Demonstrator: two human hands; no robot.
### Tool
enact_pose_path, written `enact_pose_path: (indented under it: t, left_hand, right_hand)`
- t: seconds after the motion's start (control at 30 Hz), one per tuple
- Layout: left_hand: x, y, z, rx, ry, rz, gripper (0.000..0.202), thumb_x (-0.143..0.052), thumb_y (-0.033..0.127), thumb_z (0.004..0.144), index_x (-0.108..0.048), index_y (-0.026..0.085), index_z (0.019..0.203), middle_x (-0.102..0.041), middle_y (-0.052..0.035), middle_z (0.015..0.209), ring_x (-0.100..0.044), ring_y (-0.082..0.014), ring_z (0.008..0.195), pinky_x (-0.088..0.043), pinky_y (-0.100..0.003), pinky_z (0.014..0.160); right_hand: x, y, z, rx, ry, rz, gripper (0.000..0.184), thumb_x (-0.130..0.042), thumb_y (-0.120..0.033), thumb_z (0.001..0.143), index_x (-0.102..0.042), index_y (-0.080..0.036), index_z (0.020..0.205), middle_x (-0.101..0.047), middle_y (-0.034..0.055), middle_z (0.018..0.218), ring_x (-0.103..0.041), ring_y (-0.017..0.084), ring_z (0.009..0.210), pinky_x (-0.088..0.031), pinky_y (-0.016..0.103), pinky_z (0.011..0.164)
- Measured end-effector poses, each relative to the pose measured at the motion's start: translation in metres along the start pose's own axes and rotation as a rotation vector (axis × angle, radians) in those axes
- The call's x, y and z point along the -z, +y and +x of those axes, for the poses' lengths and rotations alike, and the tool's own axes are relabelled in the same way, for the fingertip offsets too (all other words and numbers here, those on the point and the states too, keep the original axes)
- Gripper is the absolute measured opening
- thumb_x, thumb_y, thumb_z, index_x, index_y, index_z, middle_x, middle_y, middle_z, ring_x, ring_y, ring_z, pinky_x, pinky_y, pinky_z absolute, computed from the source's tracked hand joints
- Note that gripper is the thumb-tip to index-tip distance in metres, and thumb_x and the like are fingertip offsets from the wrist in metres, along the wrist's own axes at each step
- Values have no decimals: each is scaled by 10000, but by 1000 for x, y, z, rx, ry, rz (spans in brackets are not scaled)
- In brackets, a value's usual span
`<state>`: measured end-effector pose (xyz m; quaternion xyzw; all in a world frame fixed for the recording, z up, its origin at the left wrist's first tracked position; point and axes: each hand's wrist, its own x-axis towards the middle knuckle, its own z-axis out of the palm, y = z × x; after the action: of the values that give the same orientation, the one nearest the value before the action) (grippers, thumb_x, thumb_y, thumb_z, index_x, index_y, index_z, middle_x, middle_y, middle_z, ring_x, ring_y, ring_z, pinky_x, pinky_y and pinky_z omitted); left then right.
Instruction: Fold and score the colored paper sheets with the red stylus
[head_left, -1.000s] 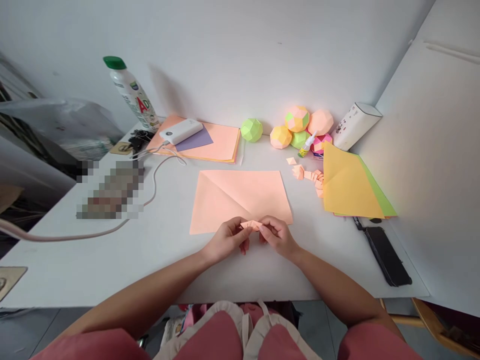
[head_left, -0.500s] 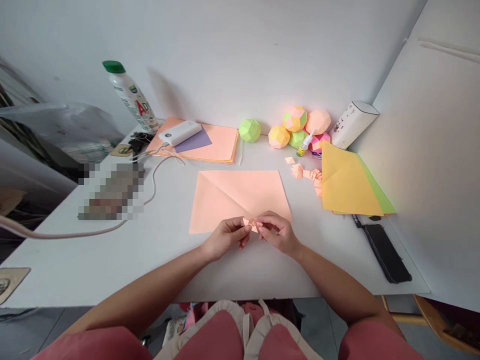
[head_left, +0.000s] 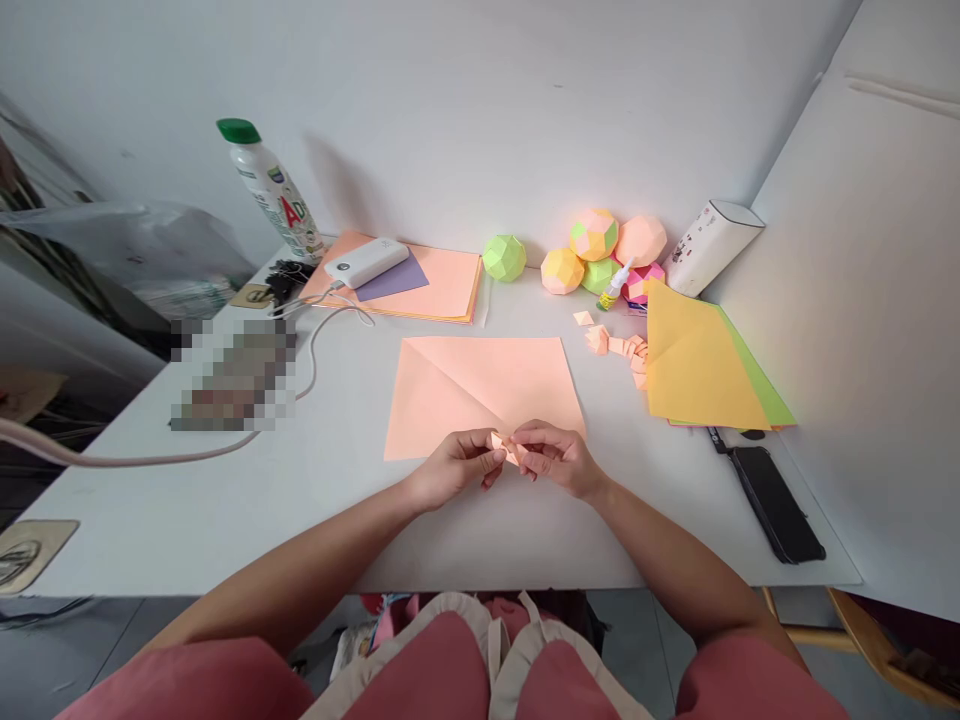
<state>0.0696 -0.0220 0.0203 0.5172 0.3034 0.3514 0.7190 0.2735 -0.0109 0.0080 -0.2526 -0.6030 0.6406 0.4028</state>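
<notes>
Between my hands is a small folded piece of peach paper (head_left: 508, 448), partly covered by my fingers. My left hand (head_left: 459, 466) pinches its left side with thumb and forefinger. On its right side, the fingers of my right hand (head_left: 559, 458) are closed on it too. Just beyond lies a creased peach sheet (head_left: 480, 385), flat on the desk. To the right sit several small folded peach paper units (head_left: 630, 350) and a loose diamond-shaped piece (head_left: 583, 318).
Behind stand several faceted paper balls (head_left: 592, 236), a green paper ball (head_left: 504, 258) and a small glue bottle (head_left: 613, 286). Yellow and green sheets (head_left: 701, 350) and a black phone (head_left: 776, 505) are at right. A power bank (head_left: 367, 262), cable and white bottle (head_left: 274, 190) occupy the left.
The whole view has shifted slightly. Both hands keep hold of the folded paper piece, whose angle between the fingers has changed a little.
</notes>
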Motion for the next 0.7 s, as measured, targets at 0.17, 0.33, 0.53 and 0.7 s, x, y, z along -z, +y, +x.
enact_pose_path:
  t: [0.17, 0.33, 0.53, 0.7]
  left_hand:
    - [1, -1, -1, 4, 7, -5, 348, -660, 479, 827, -629, 136, 780, -546, 5, 666, -460, -86, 565, -412, -244, 557]
    - [1, -4, -1, 12, 20, -7, 340, -662, 476, 824, -618, 145, 761, -524, 15, 645, -460, -93, 573, -417, -245, 564]
    - [1, -4, -1, 18, 21, -11, 325, -659, 465, 829, -622, 147, 769, -507, 21, 634, -462, -96, 576, -419, -248, 572]
    - [1, -4, -2, 15, 14, -15, 316, -642, 454, 846, -628, 144, 787, -509, 19, 642, -459, -91, 576, -415, -244, 573]
  right_hand:
    - [1, 1, 0, -20, 27, -23, 213, -695, -260, 829, -709, -232, 1040, -635, 48, 1022, -625, 86, 669, -537, 227, 524]
    - [0, 0, -1, -22, 26, -55, 234, -708, -264, 814, -708, -234, 1046, -633, 55, 1036, -619, 89, 708, -533, 212, 530]
    - [1, 3, 0, 9, 33, -106, 231, -730, -287, 793, -719, -227, 1015, -661, 64, 1012, -627, 121, 788, -544, 238, 580]
    - [3, 2, 1, 14, 19, -137, 232, -733, -303, 792, -721, -232, 1013, -667, 66, 1006, -629, 135, 805, -542, 262, 604]
